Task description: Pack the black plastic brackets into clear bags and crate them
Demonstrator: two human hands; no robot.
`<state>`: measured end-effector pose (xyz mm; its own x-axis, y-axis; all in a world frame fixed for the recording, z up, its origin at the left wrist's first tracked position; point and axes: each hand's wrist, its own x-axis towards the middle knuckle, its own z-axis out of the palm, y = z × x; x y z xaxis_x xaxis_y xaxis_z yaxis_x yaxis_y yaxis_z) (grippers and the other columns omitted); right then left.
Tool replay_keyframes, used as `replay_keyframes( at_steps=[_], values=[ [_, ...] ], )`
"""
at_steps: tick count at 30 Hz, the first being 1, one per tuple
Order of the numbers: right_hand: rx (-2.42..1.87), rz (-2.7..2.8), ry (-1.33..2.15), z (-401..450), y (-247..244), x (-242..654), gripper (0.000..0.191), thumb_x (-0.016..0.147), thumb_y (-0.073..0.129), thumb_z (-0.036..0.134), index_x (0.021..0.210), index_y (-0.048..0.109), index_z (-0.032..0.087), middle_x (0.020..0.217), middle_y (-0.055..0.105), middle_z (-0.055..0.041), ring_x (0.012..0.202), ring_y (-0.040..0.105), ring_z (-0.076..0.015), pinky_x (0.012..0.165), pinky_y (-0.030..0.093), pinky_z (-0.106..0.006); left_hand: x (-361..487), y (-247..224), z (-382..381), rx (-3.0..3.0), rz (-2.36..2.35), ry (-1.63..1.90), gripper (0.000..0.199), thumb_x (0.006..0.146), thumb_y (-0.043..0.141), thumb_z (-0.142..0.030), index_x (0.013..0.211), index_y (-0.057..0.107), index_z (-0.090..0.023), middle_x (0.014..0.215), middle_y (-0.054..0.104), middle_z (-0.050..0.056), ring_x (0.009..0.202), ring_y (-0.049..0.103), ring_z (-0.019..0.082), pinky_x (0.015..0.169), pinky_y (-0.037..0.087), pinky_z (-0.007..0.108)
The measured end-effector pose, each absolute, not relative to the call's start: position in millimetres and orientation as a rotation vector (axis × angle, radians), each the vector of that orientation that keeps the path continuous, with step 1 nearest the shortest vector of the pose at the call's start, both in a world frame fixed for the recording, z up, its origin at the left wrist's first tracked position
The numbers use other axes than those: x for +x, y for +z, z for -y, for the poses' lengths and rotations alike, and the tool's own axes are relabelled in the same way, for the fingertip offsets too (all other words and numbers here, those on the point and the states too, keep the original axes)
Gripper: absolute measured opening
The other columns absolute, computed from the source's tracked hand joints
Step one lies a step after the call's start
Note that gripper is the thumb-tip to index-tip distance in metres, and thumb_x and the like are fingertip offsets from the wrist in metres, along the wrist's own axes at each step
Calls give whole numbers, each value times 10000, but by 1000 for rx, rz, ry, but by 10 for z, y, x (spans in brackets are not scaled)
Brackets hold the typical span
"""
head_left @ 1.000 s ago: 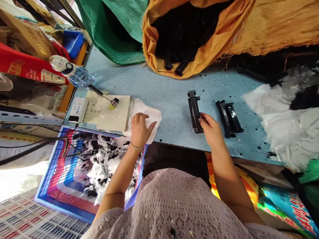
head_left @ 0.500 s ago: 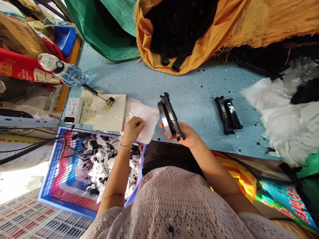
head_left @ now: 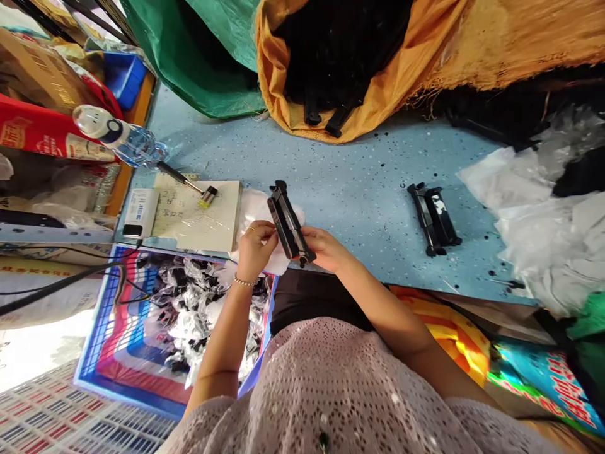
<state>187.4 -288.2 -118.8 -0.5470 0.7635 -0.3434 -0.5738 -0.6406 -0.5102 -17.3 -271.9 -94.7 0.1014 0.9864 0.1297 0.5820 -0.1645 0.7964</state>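
Note:
My right hand (head_left: 326, 249) grips a black plastic bracket (head_left: 289, 224) by its lower right side. The bracket has two long parallel bars with flared ends and is held tilted over a stack of clear plastic bags (head_left: 250, 208). My left hand (head_left: 258, 249) is at the bags' left side, thumb and fingers pinched together close to the bracket's left edge. What is between those fingers is hidden. A second black bracket (head_left: 433, 219), with a white patch on it, lies on the blue speckled table (head_left: 359, 183) to the right.
A cardboard pad (head_left: 208, 227) with a black-handled tool (head_left: 186, 183) and a white box (head_left: 140, 211) lie left. Below is a blue crate (head_left: 89, 353) of bagged black parts. An orange sack (head_left: 271, 69) of black parts stands behind; white plastic bags (head_left: 534, 221) lie right.
My right hand has brought the bracket leftward, over the bags and close to my left hand, turning it slightly. My left hand has shifted a little and stays pinched.

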Motion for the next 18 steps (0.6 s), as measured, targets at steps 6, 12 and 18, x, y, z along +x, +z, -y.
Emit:
replay_keyframes(
  at_steps=[6,12,18],
  values=[
    [-776,303,2173,2813,-1261,1909,241,734,870,285,878,729,152,769,746,-26,693,693,-156,688,622,-291,-318,-890,2746,1752,-1646,1113,74,866,682,-226,806,701,-187,953,705,60,875,678,158,727,564,264],
    [-776,251,2182,2874,-1302,1974,278,680,899,282,853,725,153,771,746,-33,722,701,-173,676,623,-295,-183,-819,2730,2063,-1526,904,209,860,533,-87,970,671,-199,1217,645,120,1005,663,200,863,564,354],
    [-875,429,2094,2973,-1240,2072,324,702,892,408,880,750,178,780,732,-28,663,656,-152,638,573,-278,-232,-668,2611,2078,-1656,740,201,858,548,-126,910,733,-187,962,736,69,843,675,187,834,558,327]
  ],
)
